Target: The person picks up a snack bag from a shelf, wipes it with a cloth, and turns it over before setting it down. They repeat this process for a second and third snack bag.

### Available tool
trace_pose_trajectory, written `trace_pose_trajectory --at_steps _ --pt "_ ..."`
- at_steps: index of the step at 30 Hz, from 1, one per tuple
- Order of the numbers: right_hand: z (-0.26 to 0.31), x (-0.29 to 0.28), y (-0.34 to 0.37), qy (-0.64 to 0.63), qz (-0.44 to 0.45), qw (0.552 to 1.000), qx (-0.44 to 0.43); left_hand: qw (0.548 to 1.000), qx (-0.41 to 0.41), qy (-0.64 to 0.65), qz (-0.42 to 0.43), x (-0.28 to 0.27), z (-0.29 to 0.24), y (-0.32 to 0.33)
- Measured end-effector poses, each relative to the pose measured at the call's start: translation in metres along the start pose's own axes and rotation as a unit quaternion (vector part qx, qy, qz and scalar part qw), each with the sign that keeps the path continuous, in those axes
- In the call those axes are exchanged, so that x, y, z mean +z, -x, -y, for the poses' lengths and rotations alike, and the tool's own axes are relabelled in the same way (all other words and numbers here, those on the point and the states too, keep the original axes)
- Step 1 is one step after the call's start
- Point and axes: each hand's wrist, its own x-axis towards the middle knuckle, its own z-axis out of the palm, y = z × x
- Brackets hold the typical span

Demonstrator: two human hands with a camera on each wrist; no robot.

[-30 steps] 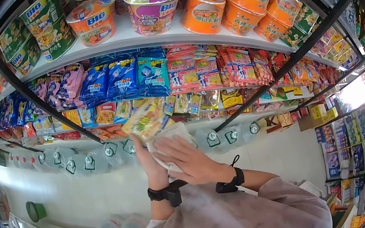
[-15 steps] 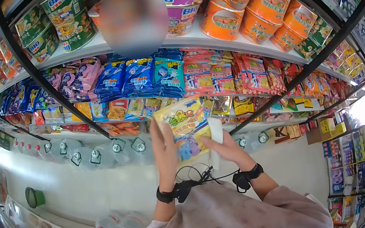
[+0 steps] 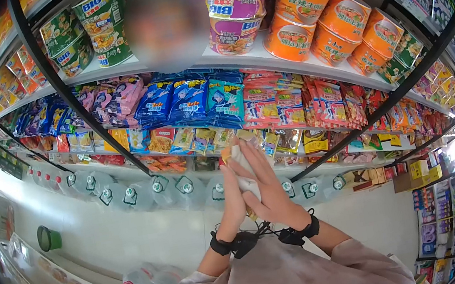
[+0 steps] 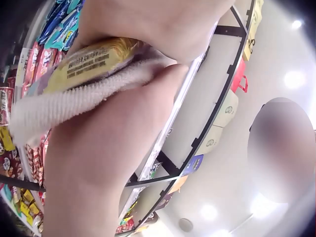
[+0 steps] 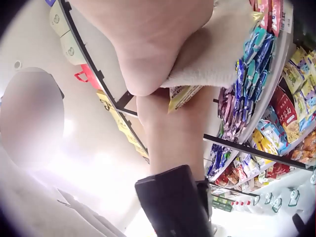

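In the head view, my left hand point(image 3: 230, 204) and right hand point(image 3: 270, 188) face each other, with a snack packet and a white cloth point(image 3: 243, 166) between them. The left wrist view shows the yellow packet point(image 4: 89, 64) against my left palm, printed text on its back, and the ribbed cloth point(image 4: 64, 111) along its lower side. My left hand grips the packet. My right hand holds the cloth against it, fingers stretched forward over the cloth in the head view. From the right wrist, a yellow packet corner point(image 5: 182, 98) pokes out below the cloth; most of the packet is hidden.
Shelves ahead carry orange noodle tubs point(image 3: 291, 39), blue snack bags point(image 3: 188, 100) and pink bags point(image 3: 260, 107). Large water bottles point(image 3: 158, 191) line the floor under the lowest shelf. A dark green bin point(image 3: 49, 237) stands at the left. Black shelf uprights point(image 3: 79, 106) slant across the front.
The packet has turned from face up to edge-on between the hands. The right hand with the cloth has swung round against it, opposite the left palm. The scene has shifted rightward in the head view.
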Motion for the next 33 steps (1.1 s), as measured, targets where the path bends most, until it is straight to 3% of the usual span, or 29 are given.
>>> trace_pose_trajectory --at_steps 3,6,9,12,13,14,16,17,19,20,24,26,27,28,29,30,32,33 --pt "0.007 -0.003 -0.01 0.011 -0.01 1.0 -0.016 0.996 -0.062 0.058 0.005 -0.007 -0.001 0.007" --pt "0.003 -0.002 -0.018 0.028 -0.004 0.999 -0.028 0.996 -0.079 0.037 -0.025 -0.013 0.01 0.01" --pt "-0.007 -0.005 -0.028 0.038 0.029 0.998 -0.047 0.984 -0.155 0.079 -0.046 -0.017 0.003 0.011" --pt "-0.017 -0.009 -0.029 0.034 0.005 0.999 -0.025 0.99 -0.097 -0.104 0.025 -0.021 -0.009 0.017" --pt "-0.021 -0.01 -0.03 0.032 -0.011 0.999 -0.013 0.992 -0.106 -0.074 -0.009 -0.017 -0.009 0.02" --pt "-0.022 -0.008 -0.031 -0.072 -0.025 0.993 0.096 0.992 -0.116 -0.054 -0.012 -0.017 -0.011 0.021" --pt "-0.027 -0.002 -0.029 -0.269 -0.049 0.912 0.306 0.991 -0.134 -0.015 -0.017 -0.018 -0.014 0.02" --pt "-0.033 0.003 -0.028 -0.308 -0.035 0.883 0.352 0.987 -0.146 0.044 -0.044 -0.021 -0.007 0.019" --pt "-0.028 0.021 -0.029 -0.139 -0.08 0.968 0.191 0.98 -0.108 0.129 -0.103 -0.025 0.001 0.009" --pt "-0.023 0.029 -0.027 -0.051 -0.102 0.988 0.107 0.972 -0.091 0.172 -0.132 -0.028 0.004 0.005" --pt "0.019 0.039 -0.012 0.067 0.101 0.991 -0.058 0.947 -0.065 0.267 -0.166 -0.059 -0.001 -0.01" --pt "0.021 0.042 -0.013 0.045 0.076 0.994 -0.06 0.934 -0.083 0.315 -0.143 -0.068 -0.015 -0.013" --pt "0.009 0.045 -0.015 0.03 0.045 0.997 -0.053 0.933 -0.068 0.349 -0.051 -0.088 0.005 -0.009" --pt "0.001 0.045 -0.018 0.015 0.015 0.999 -0.047 0.94 -0.046 0.322 -0.099 -0.076 -0.004 -0.01" --pt "0.0 0.04 -0.027 0.021 -0.033 0.999 -0.005 0.944 -0.024 0.294 -0.147 -0.054 -0.023 -0.012" --pt "-0.01 0.042 -0.025 -0.068 -0.046 0.994 0.076 0.945 -0.001 0.265 -0.194 -0.044 -0.033 -0.014" --pt "-0.038 0.049 -0.02 -0.241 -0.071 0.94 0.232 0.955 0.005 0.236 -0.178 -0.052 -0.032 -0.014" --pt "-0.042 0.041 -0.016 -0.283 -0.028 0.92 0.27 0.962 0.001 0.209 -0.175 -0.056 -0.035 -0.016"
